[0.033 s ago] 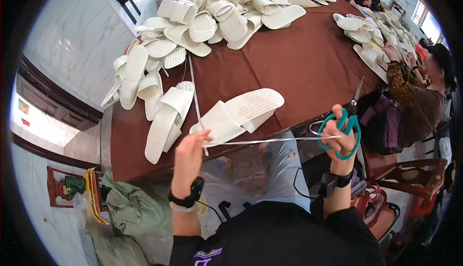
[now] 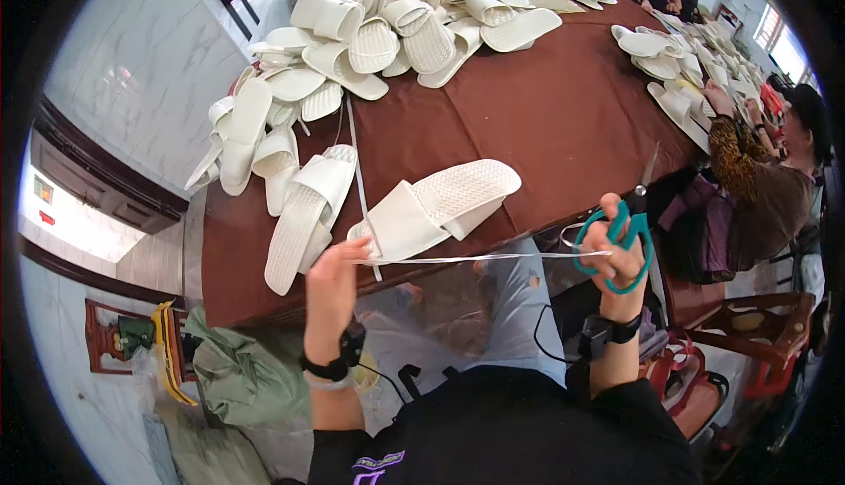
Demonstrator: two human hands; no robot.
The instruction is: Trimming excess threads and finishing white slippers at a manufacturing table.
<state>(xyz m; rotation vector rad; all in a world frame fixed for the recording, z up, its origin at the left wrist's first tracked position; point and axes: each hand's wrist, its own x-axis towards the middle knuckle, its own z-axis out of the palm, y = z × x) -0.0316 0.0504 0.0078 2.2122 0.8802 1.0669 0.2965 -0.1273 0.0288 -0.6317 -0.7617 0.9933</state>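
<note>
You have the white strand (image 2: 475, 258) held close to straight between your two hands, level with and just outside the near edge of the table (image 2: 546, 124). Your left hand (image 2: 333, 287) is at that edge, fingers drawn together and apparently pinching the strand, tips beside the toe of a slipper. Your right hand (image 2: 613, 252) is beyond the near edge, fingers curled through the handles of the teal scissors (image 2: 640, 193) and gripping the strand's other end; the blades point away from you, and no cut is under way.

The front pair of slippers (image 2: 436, 208) lies along the near edge, neither hand grasping it. A second pair (image 2: 308, 212) lies to its left, nearer the left corner. A flat pale strip (image 2: 359, 177) runs between them toward the near edge. The slipper pile (image 2: 409, 23) covers the far left corner.

Assessment: the step in hand appears to be handling the strand, stretching or measuring it. The next move would call for a firm left pinch, even tension, and blades kept clear of your fingers and of the co-worker (image 2: 766, 177) seated by the right edge.
</note>
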